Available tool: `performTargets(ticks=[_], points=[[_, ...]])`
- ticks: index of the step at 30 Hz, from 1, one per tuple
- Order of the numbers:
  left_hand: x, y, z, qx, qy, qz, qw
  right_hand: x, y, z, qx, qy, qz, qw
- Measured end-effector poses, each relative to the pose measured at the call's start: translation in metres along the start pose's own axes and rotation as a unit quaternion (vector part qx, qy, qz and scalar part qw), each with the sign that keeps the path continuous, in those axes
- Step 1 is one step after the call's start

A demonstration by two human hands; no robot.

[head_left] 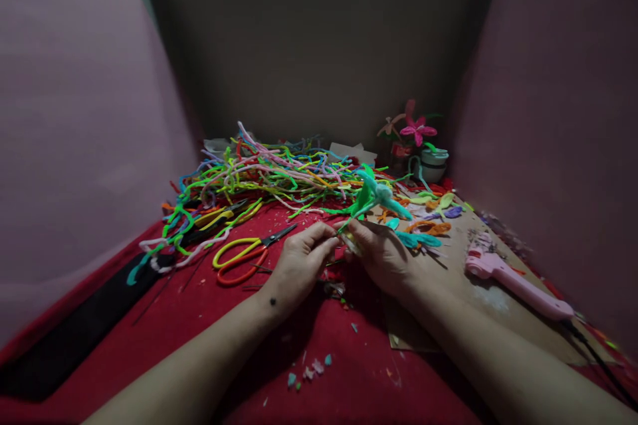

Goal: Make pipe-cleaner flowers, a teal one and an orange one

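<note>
A teal and green pipe-cleaner flower tilts up above my hands, its green stem running down between my fingers. My left hand is closed, thumb and fingertips pinching the lower end of that stem. My right hand is closed around the stem just below the bloom; a small pale piece shows by its fingertips, too unclear to name. Scissors with one yellow and one red handle lie open to the left of my left hand. Dark thin wires and scraps lie partly hidden beneath my hands.
Behind my hands spreads a heap of coloured pipe cleaners. Yellow-handled pliers rest at the left. A pink glue gun with a black cord lies on a board at the right. Potted pipe-cleaner flowers stand at the back.
</note>
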State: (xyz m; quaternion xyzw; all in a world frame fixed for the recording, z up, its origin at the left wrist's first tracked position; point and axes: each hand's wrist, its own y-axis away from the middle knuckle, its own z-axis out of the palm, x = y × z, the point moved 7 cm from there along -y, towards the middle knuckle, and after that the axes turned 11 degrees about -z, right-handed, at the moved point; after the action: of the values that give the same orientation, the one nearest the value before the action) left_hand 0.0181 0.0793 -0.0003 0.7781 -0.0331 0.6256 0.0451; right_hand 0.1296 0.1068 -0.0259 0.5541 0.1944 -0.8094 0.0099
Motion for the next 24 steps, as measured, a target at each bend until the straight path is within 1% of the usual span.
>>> performTargets(ticks=[3,6,8,14,16,19,24], points=[[-0.001,-0.001,0.001,-0.023,0.052,-0.038,0.998,0.0,0.0,0.005,-0.019,-0.068,0.009,0.997],[-0.002,-0.002,0.001,-0.035,0.067,-0.054,0.996,-0.001,0.002,0.009,-0.026,-0.127,0.041,0.991],[-0.003,-0.002,0.001,-0.04,0.073,-0.062,0.995,0.0,0.003,0.01,-0.027,-0.148,0.06,0.987],[-0.006,-0.003,0.001,-0.052,0.095,-0.079,0.991,0.002,0.003,0.01,-0.027,-0.148,0.075,0.986],[-0.007,-0.003,0.002,-0.064,0.113,-0.085,0.988,0.002,0.004,0.011,-0.029,-0.149,0.078,0.985],[-0.01,-0.003,0.006,-0.096,0.16,-0.102,0.977,0.0,0.003,0.011,-0.029,-0.14,0.068,0.987],[-0.014,-0.002,0.013,-0.159,0.237,-0.144,0.948,0.0,0.001,0.005,-0.009,-0.112,0.049,0.992]])
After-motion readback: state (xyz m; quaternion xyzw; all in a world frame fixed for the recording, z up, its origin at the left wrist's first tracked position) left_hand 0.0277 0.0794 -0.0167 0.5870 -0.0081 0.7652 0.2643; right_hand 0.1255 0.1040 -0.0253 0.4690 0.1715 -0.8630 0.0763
